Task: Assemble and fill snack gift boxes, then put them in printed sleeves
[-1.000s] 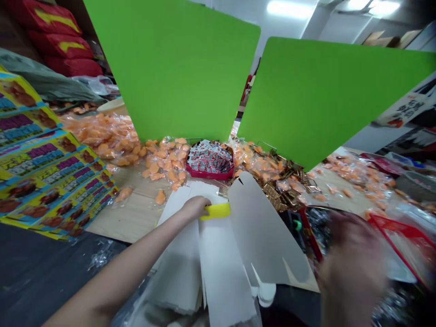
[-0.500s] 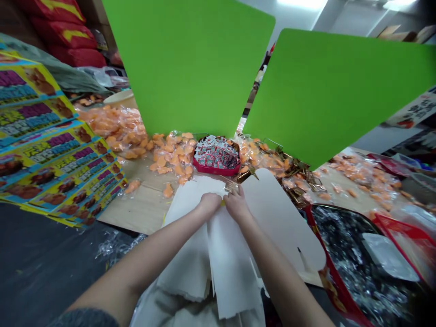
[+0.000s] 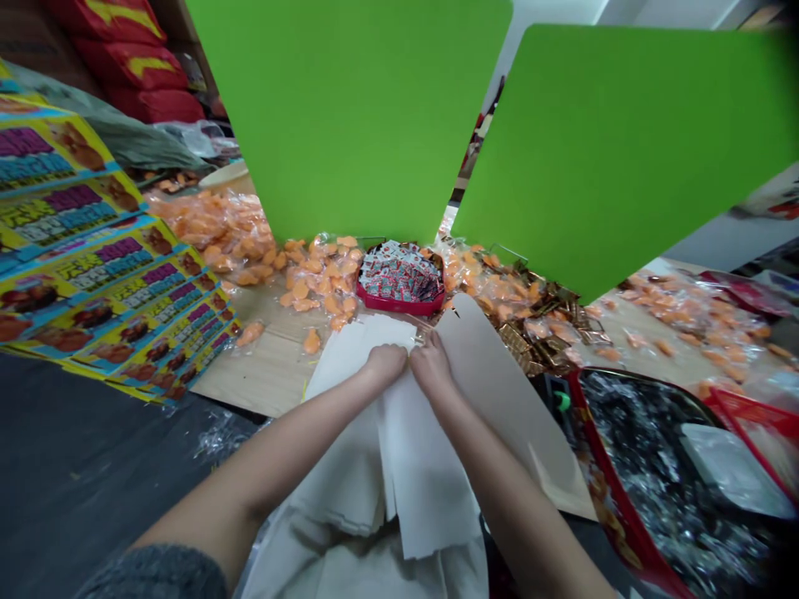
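Note:
Straight ahead, my left hand is a closed fist above a stack of white card sheets. My right hand is closed beside it, nearly touching. A small yellowish bit shows between them, but what the fingers pinch is too small to make out. The white sheets hang over the table's near edge onto my lap. By my right forearm leans a larger pale card with a rounded corner. Behind the hands sits a red tray heaped with small printed sachets.
Green panels rise behind the table. Orange wrapped pieces lie on both sides, with gold-brown packets at right. Yellow printed boxes are stacked at left. A red-rimmed bin of clear wrappers stands at right.
The pale card at right has tilted up and looks narrower, uncovering more gold-brown packets. Both hands stay closed at nearly the same spot. The view has shifted slightly.

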`<action>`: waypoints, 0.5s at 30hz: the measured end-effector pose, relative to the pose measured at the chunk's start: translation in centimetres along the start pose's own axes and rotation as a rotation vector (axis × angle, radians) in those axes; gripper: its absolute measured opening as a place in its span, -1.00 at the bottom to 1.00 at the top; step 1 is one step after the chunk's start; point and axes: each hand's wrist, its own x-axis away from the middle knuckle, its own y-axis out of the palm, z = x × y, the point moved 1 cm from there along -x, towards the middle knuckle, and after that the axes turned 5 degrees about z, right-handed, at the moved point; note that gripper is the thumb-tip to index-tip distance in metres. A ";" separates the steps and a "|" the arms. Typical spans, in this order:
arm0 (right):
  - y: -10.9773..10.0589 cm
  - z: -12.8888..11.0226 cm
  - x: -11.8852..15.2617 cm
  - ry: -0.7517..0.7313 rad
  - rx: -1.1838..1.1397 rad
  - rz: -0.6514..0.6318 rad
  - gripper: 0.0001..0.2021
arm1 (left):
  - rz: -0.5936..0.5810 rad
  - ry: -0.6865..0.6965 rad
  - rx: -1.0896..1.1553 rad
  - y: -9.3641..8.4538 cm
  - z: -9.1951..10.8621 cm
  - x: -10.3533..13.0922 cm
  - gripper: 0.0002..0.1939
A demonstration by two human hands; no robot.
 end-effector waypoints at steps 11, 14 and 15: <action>0.1 -5.5 22.8 0.231 -0.165 0.113 -0.58 | 0.055 0.365 0.235 5.8 1.4 18.5 -0.84; -2.3 -4.2 23.3 0.173 -0.460 -0.031 -0.62 | 0.247 0.053 0.291 8.2 2.2 17.8 -0.66; -3.5 -3.1 23.6 0.129 -0.602 -0.155 -0.66 | 0.280 0.004 0.292 8.6 2.3 17.3 -0.64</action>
